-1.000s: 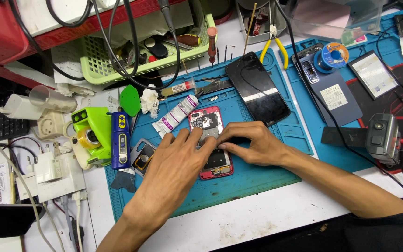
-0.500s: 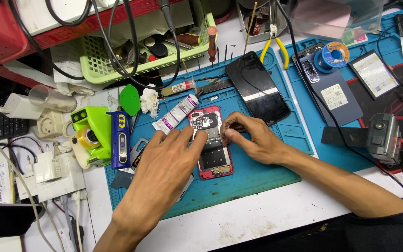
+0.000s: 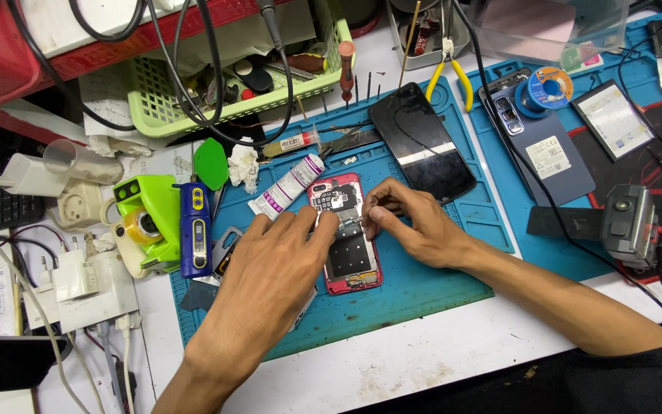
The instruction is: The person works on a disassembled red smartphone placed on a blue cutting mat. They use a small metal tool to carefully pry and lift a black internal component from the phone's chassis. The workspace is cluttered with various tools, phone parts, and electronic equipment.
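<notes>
Hands meet over an opened red smartphone with its back cover off [image 3: 344, 234], which lies flat on a blue silicone work mat [image 3: 423, 284] in the middle of the white table [image 3: 392, 368]. The left hand [image 3: 270, 268] lies palm down on the mat, its fingers stretched toward the upper half of the phone and touching its left edge. The right hand [image 3: 411, 222] comes from the other side with thumb and forefinger pinched narrow together just above the phone's middle; it seems to hold something very small, but I cannot tell what it is.

Just beside the phone, to its upper left, lies a white tube with purple print [image 3: 286, 186]. Further left stand a blue stick-shaped tool [image 3: 194, 226] and a bright green device with a round opening [image 3: 145, 222], and a green teardrop-shaped pick [image 3: 211, 163] lies above them. Near the top of the mat rests a black phone screen panel [image 3: 421, 142], crossed by a thin black cable. Behind it are yellow-handled pliers [image 3: 453, 73] and a light green plastic basket full of tools and cables [image 3: 224, 84]. Well apart, on the right, a blue-grey phone back [image 3: 545, 153] carries a spool of wire [image 3: 545, 88], and a small grey box with red leads [image 3: 630, 222] sits near the table edge.
</notes>
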